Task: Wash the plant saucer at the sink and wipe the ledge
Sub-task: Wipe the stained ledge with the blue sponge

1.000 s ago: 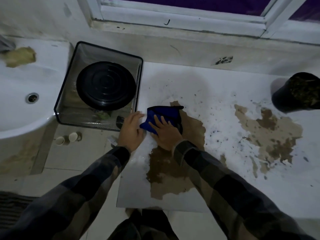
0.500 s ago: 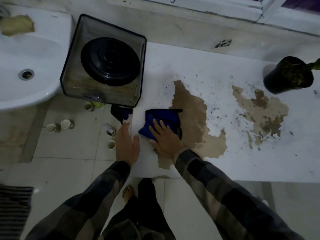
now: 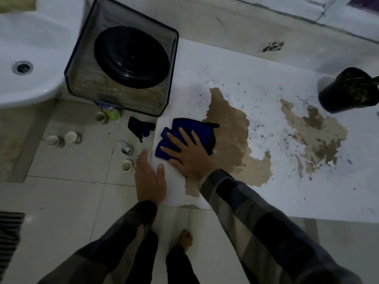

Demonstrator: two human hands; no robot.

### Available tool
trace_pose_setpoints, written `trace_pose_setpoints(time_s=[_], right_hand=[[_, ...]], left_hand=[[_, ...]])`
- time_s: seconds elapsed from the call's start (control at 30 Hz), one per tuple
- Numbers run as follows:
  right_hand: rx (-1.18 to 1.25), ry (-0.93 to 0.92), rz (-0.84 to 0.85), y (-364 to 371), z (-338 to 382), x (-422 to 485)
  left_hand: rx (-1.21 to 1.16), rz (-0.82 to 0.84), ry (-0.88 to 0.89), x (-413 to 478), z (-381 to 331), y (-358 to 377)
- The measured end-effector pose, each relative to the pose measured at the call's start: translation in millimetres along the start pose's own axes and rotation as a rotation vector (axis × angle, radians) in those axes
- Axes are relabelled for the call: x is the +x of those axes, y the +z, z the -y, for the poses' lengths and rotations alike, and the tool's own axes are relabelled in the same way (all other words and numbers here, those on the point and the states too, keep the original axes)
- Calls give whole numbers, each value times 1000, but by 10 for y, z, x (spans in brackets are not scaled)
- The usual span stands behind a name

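Saucer sits in basket; right hand flat, fingers spread, pressing cloth on ledge; left hand flat at ledge edge, empty.

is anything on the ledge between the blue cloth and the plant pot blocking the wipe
Nothing solid shows. Between the blue cloth under the right hand and the plant pot, the ledge carries only flat brown patches and dark specks.
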State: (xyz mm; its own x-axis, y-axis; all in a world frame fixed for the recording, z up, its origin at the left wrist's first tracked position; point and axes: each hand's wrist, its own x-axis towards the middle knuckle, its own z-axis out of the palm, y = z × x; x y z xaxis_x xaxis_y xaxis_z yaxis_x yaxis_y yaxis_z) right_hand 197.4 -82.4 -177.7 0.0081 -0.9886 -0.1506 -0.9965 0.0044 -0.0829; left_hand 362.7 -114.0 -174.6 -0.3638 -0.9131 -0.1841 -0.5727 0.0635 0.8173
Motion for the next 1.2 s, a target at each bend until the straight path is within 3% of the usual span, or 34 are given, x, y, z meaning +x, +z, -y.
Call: trace_pose_setpoints(time_s=[0.4, 0.57, 0.7, 0.9, 1.1, 1.2], right_hand=[[77, 349, -181, -33, -488, 150], [148, 374, -172, -13, -699, -122], [187, 293, -155, 61, -707, -551], [254, 66, -194, 157, -311, -1081], [139, -206, -125, 212, 47, -673], [55, -141, -116, 200, 107, -363]], left_hand=[[136, -107, 123, -68, 37, 34], [358, -62, 245, -93, -42, 63], [553, 5, 223, -17, 65, 114], [558, 57, 294, -32, 81, 67], [424, 73, 350, -91, 57, 34], [372, 61, 352, -111, 59, 51]])
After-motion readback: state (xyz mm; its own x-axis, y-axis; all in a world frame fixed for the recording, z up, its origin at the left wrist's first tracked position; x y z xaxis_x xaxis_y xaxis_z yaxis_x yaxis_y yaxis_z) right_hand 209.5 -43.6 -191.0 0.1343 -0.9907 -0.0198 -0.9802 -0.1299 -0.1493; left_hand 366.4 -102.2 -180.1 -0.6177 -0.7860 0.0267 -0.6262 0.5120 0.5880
